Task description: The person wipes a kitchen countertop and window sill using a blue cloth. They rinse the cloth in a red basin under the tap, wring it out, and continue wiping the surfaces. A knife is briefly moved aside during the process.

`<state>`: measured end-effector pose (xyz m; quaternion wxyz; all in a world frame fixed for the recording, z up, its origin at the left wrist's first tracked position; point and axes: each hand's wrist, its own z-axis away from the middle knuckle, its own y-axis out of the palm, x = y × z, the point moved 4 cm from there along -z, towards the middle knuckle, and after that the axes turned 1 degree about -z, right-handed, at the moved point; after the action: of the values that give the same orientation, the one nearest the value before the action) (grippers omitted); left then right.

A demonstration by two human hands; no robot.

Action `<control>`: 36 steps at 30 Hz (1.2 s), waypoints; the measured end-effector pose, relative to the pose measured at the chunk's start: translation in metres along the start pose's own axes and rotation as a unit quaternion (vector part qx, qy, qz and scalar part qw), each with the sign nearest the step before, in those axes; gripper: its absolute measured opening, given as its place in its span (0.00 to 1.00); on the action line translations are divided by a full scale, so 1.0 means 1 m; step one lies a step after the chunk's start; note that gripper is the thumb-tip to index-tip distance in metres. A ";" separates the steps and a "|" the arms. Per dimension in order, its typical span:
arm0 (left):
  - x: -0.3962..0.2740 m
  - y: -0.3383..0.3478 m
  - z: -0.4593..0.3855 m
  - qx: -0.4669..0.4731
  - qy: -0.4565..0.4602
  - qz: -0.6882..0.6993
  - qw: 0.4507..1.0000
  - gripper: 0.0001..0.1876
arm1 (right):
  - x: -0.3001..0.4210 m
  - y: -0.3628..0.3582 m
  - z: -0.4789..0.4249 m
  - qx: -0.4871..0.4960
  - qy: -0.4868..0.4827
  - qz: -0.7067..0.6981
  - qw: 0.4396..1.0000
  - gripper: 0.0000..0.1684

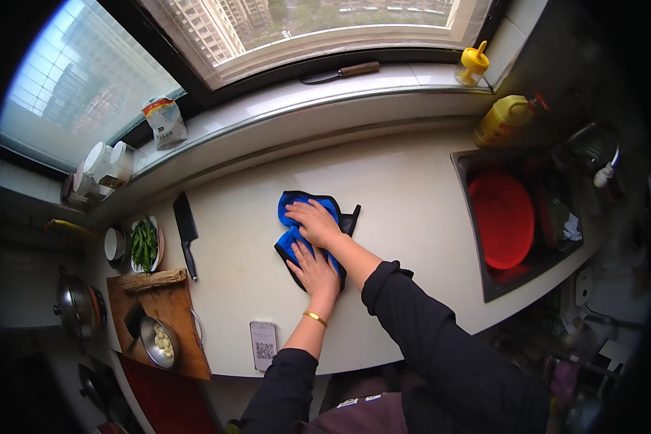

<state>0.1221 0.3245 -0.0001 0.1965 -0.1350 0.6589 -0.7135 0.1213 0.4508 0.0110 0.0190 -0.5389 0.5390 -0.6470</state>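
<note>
A blue fabric piece [288, 239] with black edging lies on the cream countertop [238, 249], spread in two lobes. A dark strap [350, 221] sticks out at its right side. My right hand [317, 223] rests flat on the upper lobe, palm down, its fingers pointing left. Just below, my left hand [316, 274], with a gold-coloured bracelet at the wrist, presses flat on the lower lobe with fingers spread. Neither hand is closed around the fabric. Part of the fabric is hidden beneath both palms.
To the left are a cleaver [185, 228], a plate of green peppers [144, 245] and a cutting board [190, 325] with a metal bowl [174, 352] of garlic. A phone [263, 347] lies near the front edge. The sink [469, 217] at right holds a red basin [502, 217].
</note>
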 end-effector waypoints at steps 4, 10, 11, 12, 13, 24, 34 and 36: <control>0.007 0.001 0.049 0.002 0.054 0.001 0.999 0.34 | 0.015 0.002 0.052 0.001 -0.013 -0.031 0.999 0.27; 0.021 0.002 0.135 0.010 0.174 0.045 0.984 0.33 | 0.039 0.000 0.148 -0.026 -0.012 -0.042 0.999 0.29; 0.023 0.004 0.147 0.022 0.189 0.053 0.980 0.33 | 0.044 -0.001 0.164 -0.026 -0.005 -0.040 0.999 0.30; 0.024 0.003 0.159 0.032 0.205 0.043 0.977 0.33 | 0.052 -0.004 0.178 -0.033 0.007 -0.037 0.999 0.30; 0.024 0.003 0.168 0.042 0.221 0.035 0.974 0.33 | 0.057 -0.007 0.193 -0.041 0.019 -0.034 0.998 0.31; 0.007 0.003 0.153 0.048 0.280 0.044 0.958 0.37 | 0.052 -0.033 0.209 -0.055 0.050 0.087 0.993 0.37; -0.031 -0.007 0.079 0.018 0.272 0.033 0.961 0.37 | -0.003 -0.056 0.152 -0.102 0.088 0.131 0.982 0.36; -0.040 -0.007 0.063 0.015 0.258 0.042 0.965 0.37 | -0.015 -0.065 0.137 -0.111 0.083 0.137 0.981 0.36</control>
<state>0.1857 0.2875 0.0156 0.0516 0.0842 0.6817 -0.7249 0.2620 0.3946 0.0250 0.0030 -0.4034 0.6756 -0.6171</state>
